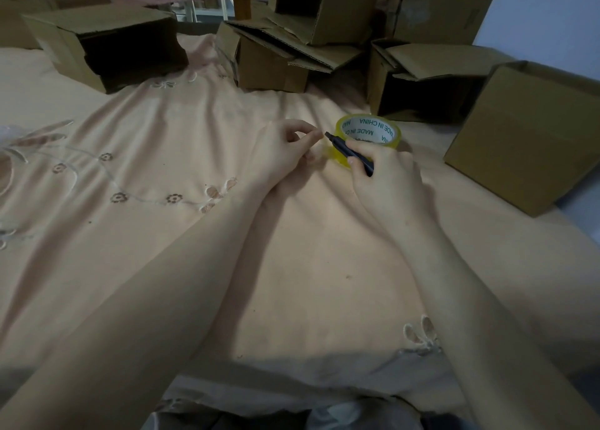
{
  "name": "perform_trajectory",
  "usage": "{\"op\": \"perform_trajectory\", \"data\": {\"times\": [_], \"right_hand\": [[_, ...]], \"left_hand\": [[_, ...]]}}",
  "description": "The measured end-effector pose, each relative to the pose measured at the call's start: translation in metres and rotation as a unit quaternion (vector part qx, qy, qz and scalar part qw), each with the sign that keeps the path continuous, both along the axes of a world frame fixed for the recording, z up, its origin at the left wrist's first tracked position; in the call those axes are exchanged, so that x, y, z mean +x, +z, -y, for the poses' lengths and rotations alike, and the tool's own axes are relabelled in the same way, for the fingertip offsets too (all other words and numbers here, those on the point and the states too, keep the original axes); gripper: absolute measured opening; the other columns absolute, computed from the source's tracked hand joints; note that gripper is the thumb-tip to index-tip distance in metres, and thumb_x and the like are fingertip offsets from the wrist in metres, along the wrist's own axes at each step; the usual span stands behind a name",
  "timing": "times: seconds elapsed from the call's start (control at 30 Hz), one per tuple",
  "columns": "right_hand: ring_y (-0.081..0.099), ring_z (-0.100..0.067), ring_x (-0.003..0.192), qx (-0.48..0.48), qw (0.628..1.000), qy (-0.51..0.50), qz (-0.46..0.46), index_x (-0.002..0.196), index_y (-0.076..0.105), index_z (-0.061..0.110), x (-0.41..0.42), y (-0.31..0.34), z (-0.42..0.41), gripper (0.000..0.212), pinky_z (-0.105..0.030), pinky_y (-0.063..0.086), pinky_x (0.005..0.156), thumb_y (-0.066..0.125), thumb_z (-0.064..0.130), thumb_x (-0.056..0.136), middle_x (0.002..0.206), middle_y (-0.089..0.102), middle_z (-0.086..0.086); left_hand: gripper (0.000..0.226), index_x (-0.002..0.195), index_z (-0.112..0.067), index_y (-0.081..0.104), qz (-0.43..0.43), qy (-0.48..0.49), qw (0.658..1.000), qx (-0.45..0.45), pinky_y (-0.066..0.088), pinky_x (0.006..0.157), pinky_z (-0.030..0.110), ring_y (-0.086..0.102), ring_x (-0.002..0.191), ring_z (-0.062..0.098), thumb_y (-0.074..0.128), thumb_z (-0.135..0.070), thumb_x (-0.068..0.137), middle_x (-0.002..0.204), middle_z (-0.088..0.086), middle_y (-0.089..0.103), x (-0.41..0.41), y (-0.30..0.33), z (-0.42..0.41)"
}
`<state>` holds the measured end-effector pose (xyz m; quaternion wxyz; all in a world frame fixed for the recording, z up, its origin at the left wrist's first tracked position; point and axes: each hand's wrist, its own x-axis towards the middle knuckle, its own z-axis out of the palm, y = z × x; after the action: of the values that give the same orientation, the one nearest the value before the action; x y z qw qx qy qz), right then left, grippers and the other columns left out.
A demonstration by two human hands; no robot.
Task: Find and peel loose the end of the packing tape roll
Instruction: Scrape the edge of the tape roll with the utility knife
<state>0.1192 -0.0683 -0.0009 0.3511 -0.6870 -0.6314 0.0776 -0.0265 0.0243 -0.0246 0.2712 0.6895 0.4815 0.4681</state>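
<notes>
**Tape end being lifted, knife at the ready**

Your tape roll (368, 137) lies flat on the bed sheet (162, 131), toward the far right side, just in front of the open cardboard boxes (425, 82). Your right hand (386, 179) curls its fingers around a dark utility knife (349, 152), with the tip pointing at the roll's left edge. Your left hand (285, 150) sits just beside the roll, thumb and forefinger pinched together at that same edge; whether they already hold a strip of tape you cannot tell, since clear film hardly shows.

You seem to be at the peeling step. Next, keep the pinch firm and draw away from the roll slowly, steadying the roll with your right hand and keeping the blade off your fingers.
</notes>
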Motion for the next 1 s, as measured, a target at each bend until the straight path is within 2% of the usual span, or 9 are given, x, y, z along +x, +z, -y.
{"op": "perform_trajectory", "data": {"times": [0.17, 0.3, 0.4, 0.53, 0.63, 0.8, 1.0], "right_hand": [[0.053, -0.036, 0.113, -0.016, 1.000, 0.000, 0.004, 0.124, 0.058, 0.039, -0.001, 0.002, 0.003, 0.034, -0.044, 0.049, 0.087, 0.050, 0.027, 0.093, 0.126, 0.061, -0.007], [0.053, -0.037, 0.112, -0.017, 1.000, 0.001, 0.001, 0.122, 0.058, 0.040, -0.001, 0.001, 0.002, 0.034, -0.048, 0.050, 0.088, 0.050, 0.027, 0.092, 0.124, 0.062, -0.008], [0.054, -0.040, 0.111, -0.024, 1.000, 0.001, 0.001, 0.121, 0.060, 0.038, -0.001, 0.000, 0.001, 0.033, -0.049, 0.050, 0.089, 0.050, 0.027, 0.091, 0.121, 0.063, -0.011], [0.053, -0.039, 0.112, -0.028, 1.000, 0.005, -0.001, 0.120, 0.060, 0.038, -0.001, 0.000, 0.000, 0.032, -0.049, 0.049, 0.090, 0.050, 0.028, 0.091, 0.121, 0.063, -0.011], [0.053, -0.039, 0.112, -0.030, 1.000, 0.006, -0.002, 0.120, 0.061, 0.037, 0.000, -0.001, 0.000, 0.032, -0.047, 0.049, 0.090, 0.050, 0.026, 0.091, 0.122, 0.063, -0.012], [0.053, -0.039, 0.113, -0.033, 0.999, 0.010, 0.005, 0.120, 0.062, 0.035, 0.001, -0.001, 0.000, 0.032, -0.048, 0.049, 0.091, 0.051, 0.026, 0.092, 0.123, 0.062, -0.012], [0.052, -0.038, 0.114, -0.044, 0.999, 0.008, 0.015, 0.123, 0.059, 0.035, 0.001, -0.003, -0.001, 0.033, -0.048, 0.048, 0.092, 0.051, 0.028, 0.092, 0.125, 0.061, -0.011]], "left_hand": [[0.022, 0.066, -0.038, 0.068, 0.022, -0.002, 1.000, -0.006, 0.045, 0.063, 0.025, 0.058, 0.054, 0.006, 0.064, -0.029, 0.087, 0.047, -0.010, 0.061, -0.002, -0.002, -0.003], [0.021, 0.071, -0.036, 0.067, 0.013, 0.003, 1.000, -0.003, 0.044, 0.062, 0.025, 0.057, 0.058, 0.008, 0.062, -0.029, 0.089, 0.057, -0.003, 0.063, -0.002, -0.001, -0.003], [0.020, 0.077, -0.032, 0.071, 0.002, 0.002, 0.999, -0.034, 0.048, 0.065, 0.026, 0.061, 0.064, 0.008, 0.056, -0.028, 0.090, 0.062, -0.004, 0.065, -0.005, 0.002, -0.004], [0.026, 0.086, -0.027, 0.073, 0.014, -0.024, 0.993, -0.116, 0.043, 0.059, 0.019, 0.056, 0.056, 0.003, 0.051, -0.014, 0.085, 0.063, -0.007, 0.064, -0.012, 0.005, -0.005], [0.029, 0.091, -0.026, 0.073, 0.009, -0.020, 0.992, -0.122, 0.044, 0.061, 0.019, 0.055, 0.057, 0.006, 0.051, -0.009, 0.084, 0.065, -0.004, 0.063, -0.013, 0.005, -0.004], [0.033, 0.097, -0.020, 0.072, 0.033, -0.031, 0.990, -0.132, 0.042, 0.051, 0.011, 0.051, 0.047, -0.003, 0.046, -0.004, 0.085, 0.063, -0.002, 0.061, -0.012, 0.009, -0.001], [0.033, 0.098, -0.018, 0.072, 0.052, -0.033, 0.988, -0.142, 0.041, 0.050, 0.011, 0.051, 0.047, -0.002, 0.045, -0.002, 0.086, 0.063, -0.001, 0.061, -0.012, 0.011, 0.001]]}}
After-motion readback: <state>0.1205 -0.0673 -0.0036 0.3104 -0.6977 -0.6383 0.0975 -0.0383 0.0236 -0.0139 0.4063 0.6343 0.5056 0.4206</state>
